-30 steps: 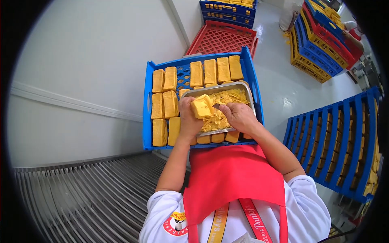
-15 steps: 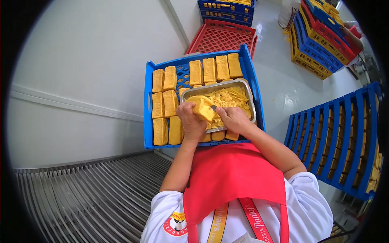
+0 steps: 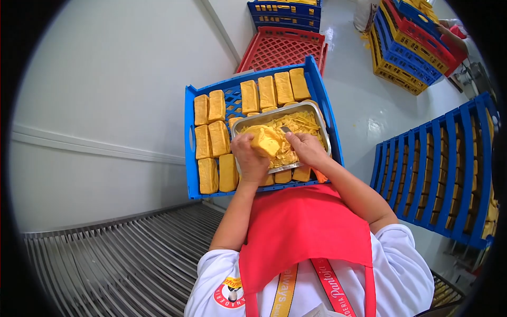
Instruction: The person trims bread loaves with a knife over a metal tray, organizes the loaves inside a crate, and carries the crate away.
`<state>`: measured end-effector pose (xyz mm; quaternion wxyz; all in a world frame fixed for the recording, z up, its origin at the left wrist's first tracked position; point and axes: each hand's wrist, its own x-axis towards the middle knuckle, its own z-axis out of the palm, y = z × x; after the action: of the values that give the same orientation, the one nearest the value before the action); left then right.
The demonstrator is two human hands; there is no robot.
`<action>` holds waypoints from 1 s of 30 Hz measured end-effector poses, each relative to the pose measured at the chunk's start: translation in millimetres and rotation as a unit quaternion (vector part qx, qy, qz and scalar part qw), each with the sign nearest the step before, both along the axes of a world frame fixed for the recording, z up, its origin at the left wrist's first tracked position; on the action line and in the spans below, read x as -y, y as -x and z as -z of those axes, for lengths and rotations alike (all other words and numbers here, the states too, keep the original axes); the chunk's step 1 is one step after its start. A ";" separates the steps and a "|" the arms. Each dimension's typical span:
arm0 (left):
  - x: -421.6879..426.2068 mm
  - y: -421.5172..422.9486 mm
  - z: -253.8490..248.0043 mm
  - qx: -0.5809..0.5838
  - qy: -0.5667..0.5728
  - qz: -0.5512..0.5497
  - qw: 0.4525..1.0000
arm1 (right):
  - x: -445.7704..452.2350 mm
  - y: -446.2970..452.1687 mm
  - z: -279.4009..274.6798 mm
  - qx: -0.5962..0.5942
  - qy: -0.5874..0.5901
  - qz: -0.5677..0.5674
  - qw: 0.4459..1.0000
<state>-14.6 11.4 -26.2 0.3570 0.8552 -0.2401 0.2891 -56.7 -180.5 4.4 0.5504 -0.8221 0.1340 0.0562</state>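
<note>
Block (image 3: 268, 141), yellow and freshly pale on its cut face, is sitting in the closed left hand (image 3: 251, 156), over the left part of the metal tray. Viewing from afar through the head camera, I am seeing the pale wall (image 3: 105, 79) bounding the left side and the metal slats (image 3: 105, 264) spreading across the lower left. Shiny floor (image 3: 359, 95) is showing between the working crate and the mixed crate stack (image 3: 404, 53), leaving more elbow room on the right. A co-worker (image 3: 461, 37) is standing beyond that stack. Another blue crate stack (image 3: 446, 231) is bordering the far right, well apart from the right forearm. A red crate (image 3: 280, 50) is lying just beyond the blue crate (image 3: 190, 169), and the red apron (image 3: 309, 232) is closing off its near edge.

Inside the blue crate, other blocks (image 3: 228, 171) are standing in rows around the metal tray (image 3: 324, 126). The tray is holding flat yellow scraps (image 3: 303, 124), and its raised rim is limiting low wrist movement, as I am judging it. Both hands are working near each other but apart. The right hand (image 3: 307, 149) is gripping the knife (image 3: 285, 129), whose blade is pointing up and away beside the block; whether its edge is touching, I am not able to tell.
</note>
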 end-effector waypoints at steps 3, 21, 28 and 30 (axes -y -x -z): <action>-0.2 -0.1 2.0 0.015 -0.013 0.001 1.000 | 1.3 3.0 -11.7 0.009 0.091 -0.022 0.996; 4.5 9.5 -9.1 0.053 -0.130 0.001 0.990 | -8.4 13.1 -35.9 -0.065 0.094 -0.124 0.986; 5.5 3.2 0.3 -0.078 -0.002 -0.034 0.996 | 5.5 17.8 -24.0 -0.052 -0.009 -0.061 0.997; 6.1 3.0 0.6 -0.081 0.019 -0.045 0.996 | 2.1 19.3 -16.6 -0.014 0.027 -0.058 0.998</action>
<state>-17.6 5.2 -26.9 0.3779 0.8788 -0.1663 0.2392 -76.0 -182.7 21.0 0.5222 -0.8420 0.0955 0.0959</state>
